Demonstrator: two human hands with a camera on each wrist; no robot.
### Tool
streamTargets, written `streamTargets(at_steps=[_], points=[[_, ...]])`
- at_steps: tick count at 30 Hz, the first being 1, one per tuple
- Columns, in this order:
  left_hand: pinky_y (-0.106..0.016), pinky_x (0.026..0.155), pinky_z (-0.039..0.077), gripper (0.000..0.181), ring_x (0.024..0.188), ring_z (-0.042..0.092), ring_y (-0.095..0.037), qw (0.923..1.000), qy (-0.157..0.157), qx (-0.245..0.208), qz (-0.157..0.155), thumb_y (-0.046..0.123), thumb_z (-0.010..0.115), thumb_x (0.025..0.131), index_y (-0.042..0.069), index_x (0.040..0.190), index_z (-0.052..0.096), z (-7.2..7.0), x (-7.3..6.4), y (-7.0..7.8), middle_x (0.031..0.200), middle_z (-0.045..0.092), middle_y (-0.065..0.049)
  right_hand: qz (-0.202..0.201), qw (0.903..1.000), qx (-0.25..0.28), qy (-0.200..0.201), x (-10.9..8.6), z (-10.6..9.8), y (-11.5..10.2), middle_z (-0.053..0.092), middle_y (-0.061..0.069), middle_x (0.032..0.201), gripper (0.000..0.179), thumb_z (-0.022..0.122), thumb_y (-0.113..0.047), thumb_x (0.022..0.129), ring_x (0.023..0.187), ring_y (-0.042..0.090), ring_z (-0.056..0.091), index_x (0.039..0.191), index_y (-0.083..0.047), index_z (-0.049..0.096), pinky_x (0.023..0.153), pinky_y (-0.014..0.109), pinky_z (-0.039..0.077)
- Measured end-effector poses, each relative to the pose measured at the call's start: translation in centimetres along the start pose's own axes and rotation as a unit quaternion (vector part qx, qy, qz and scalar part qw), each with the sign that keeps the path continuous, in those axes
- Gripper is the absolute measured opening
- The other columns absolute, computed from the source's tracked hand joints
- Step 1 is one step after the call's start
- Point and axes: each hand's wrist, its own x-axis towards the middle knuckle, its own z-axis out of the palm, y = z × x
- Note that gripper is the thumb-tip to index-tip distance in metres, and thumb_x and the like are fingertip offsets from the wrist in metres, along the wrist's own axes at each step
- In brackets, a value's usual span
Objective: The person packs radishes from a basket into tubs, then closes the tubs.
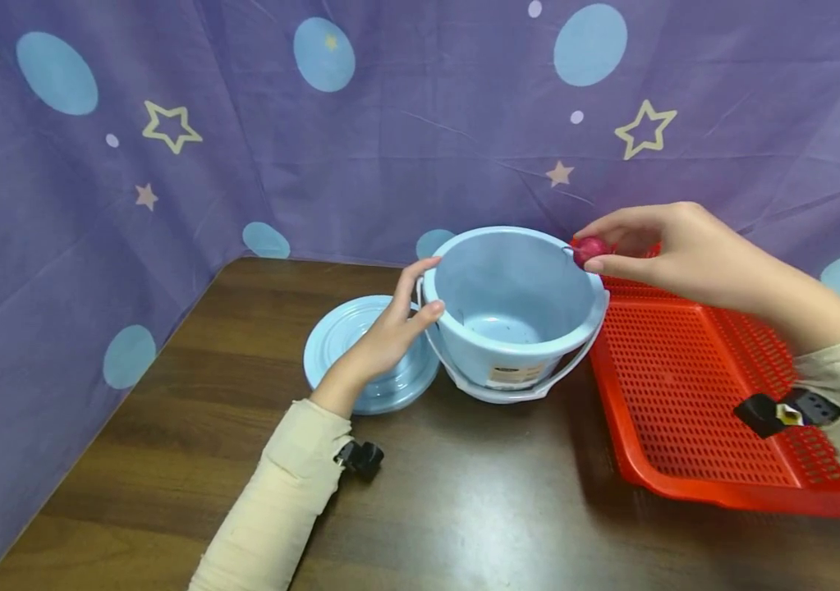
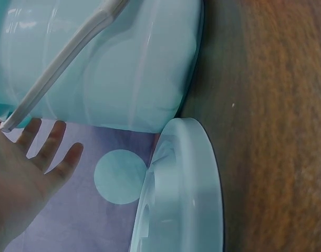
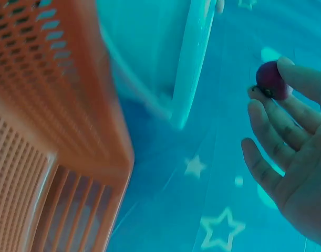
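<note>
A red radish with a thin root is pinched between the thumb and fingertips of my right hand, above the bucket's right rim. In the right wrist view the radish sits at the fingertips, the lower fingers spread apart. The light blue bucket stands upright, its handle hanging down at the front; small dark specks show on its floor. My left hand touches the bucket's left rim with thumb and index finger. In the left wrist view its other fingers extend loosely beside the bucket wall.
A light blue round lid lies on the wooden table left of the bucket, partly under my left arm. To the right is a red perforated basket, close to the bucket. A purple patterned cloth hangs behind.
</note>
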Motion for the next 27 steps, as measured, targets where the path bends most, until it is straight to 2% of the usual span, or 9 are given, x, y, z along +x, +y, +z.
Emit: streamTargets(at_steps=[4, 9, 14, 18, 27], points=[[-0.059, 0.112, 0.02, 0.087, 0.147, 0.013, -0.022, 1.0, -0.003, 0.003, 0.004, 0.077, 0.046, 0.087, 0.028, 0.154, 0.019, -0.1, 0.0, 0.1, 0.162, 0.012, -0.001, 0.018, 0.9995, 0.025, -0.007, 1.1, 0.9, -1.5, 0.074, 0.0, 0.096, 0.033, 0.077, -0.028, 0.088, 0.081, 0.007, 0.066, 0.119, -0.016, 0.072, 0.068, 0.017, 0.043], [-0.059, 0.112, 0.019, 0.088, 0.147, 0.011, -0.021, 0.9999, -0.003, 0.003, 0.009, 0.078, 0.046, 0.087, 0.027, 0.154, 0.019, -0.2, 0.1, 0.0, 0.162, 0.012, -0.001, 0.019, 0.9997, 0.009, -0.016, 2.3, 2.0, -2.6, 0.071, 0.001, 0.09, 0.032, 0.078, -0.027, 0.087, 0.075, 0.018, 0.062, 0.116, -0.016, 0.073, 0.062, 0.026, 0.043], [-0.062, 0.111, 0.019, 0.088, 0.147, 0.011, -0.022, 1.0, -0.005, 0.003, 0.007, 0.077, 0.045, 0.088, 0.027, 0.154, 0.019, -0.2, 0.0, -0.1, 0.162, 0.012, 0.0, 0.005, 0.999, 0.006, -0.044, 3.1, 3.3, -2.8, 0.07, 0.001, 0.09, 0.032, 0.079, -0.023, 0.086, 0.08, 0.018, 0.063, 0.116, -0.013, 0.073, 0.065, 0.031, 0.045], [-0.062, 0.111, 0.019, 0.088, 0.147, 0.01, -0.023, 0.9999, -0.005, 0.003, 0.008, 0.078, 0.044, 0.088, 0.027, 0.155, 0.019, -0.1, -0.1, -0.1, 0.162, 0.011, 0.0, 0.009, 0.9977, 0.01, -0.066, 3.5, 4.1, -2.8, 0.07, 0.0, 0.09, 0.032, 0.078, -0.024, 0.086, 0.084, 0.018, 0.065, 0.116, -0.014, 0.073, 0.069, 0.034, 0.048], [-0.061, 0.111, 0.019, 0.087, 0.146, 0.014, -0.023, 1.0, -0.001, 0.004, 0.007, 0.077, 0.045, 0.088, 0.027, 0.154, 0.019, -0.3, 0.0, 0.0, 0.161, 0.012, -0.001, 0.011, 0.9966, 0.013, -0.08, 4.1, 5.1, -2.9, 0.07, 0.002, 0.089, 0.033, 0.079, -0.023, 0.086, 0.083, 0.02, 0.063, 0.116, -0.011, 0.074, 0.069, 0.033, 0.048]])
